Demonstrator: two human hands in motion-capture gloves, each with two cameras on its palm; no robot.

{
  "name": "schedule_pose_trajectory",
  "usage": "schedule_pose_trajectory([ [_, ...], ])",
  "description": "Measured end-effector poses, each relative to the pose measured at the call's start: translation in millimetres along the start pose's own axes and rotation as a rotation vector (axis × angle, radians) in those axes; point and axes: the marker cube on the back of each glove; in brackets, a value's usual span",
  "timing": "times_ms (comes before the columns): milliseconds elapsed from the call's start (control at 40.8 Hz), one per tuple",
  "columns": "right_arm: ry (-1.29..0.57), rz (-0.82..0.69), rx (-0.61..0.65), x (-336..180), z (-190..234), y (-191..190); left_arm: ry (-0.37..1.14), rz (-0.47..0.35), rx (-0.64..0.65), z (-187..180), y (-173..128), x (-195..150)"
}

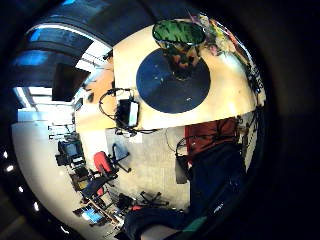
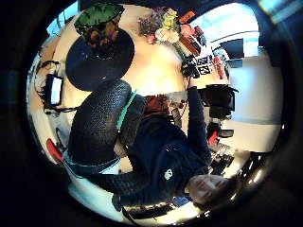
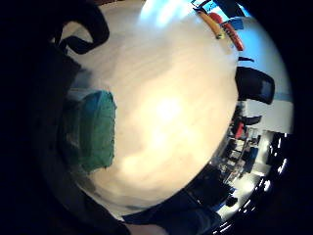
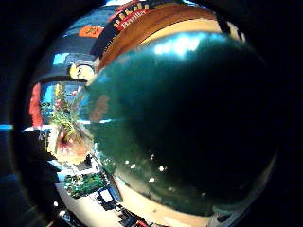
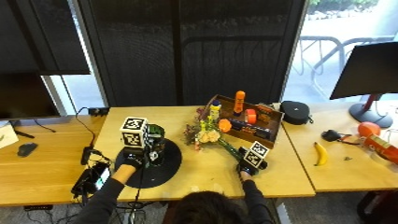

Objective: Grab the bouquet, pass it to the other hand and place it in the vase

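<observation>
The bouquet [image 5: 205, 134] lies on the wooden table [image 5: 205, 175], its flowers towards the vase and its green stems running to my right hand [image 5: 247, 169]. That hand grips the stem end low on the table; the dark green stems [image 4: 189, 118] fill its thumb side view, with the flowers [image 4: 66, 135] beyond. The stem end [image 3: 98, 129] shows against the tabletop. A dark green glass vase [image 5: 155, 143] stands upright on a round black mat [image 5: 165, 168]. My left hand [image 5: 131, 161] hovers over the mat beside the vase [image 1: 179, 42], apart from it, fingers relaxed and holding nothing.
A wooden crate [image 5: 249, 119] of bottles and fruit stands just behind the bouquet. A banana [image 5: 321, 154] and a black case [image 5: 295, 112] lie on the table to the right. A phone on cables [image 5: 93, 175] sits at the left edge.
</observation>
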Motion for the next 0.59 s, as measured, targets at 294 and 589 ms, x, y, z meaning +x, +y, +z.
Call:
schedule_pose_trajectory([
  [294, -0.560, -0.197, 0.023, -26, -35, -2, 0.070, 0.017, -0.044, 5, -20, 12],
  [589, -0.907, -0.468, 0.052, -80, -104, 33, 0.711, 0.107, -0.065, -4, -47, 59],
])
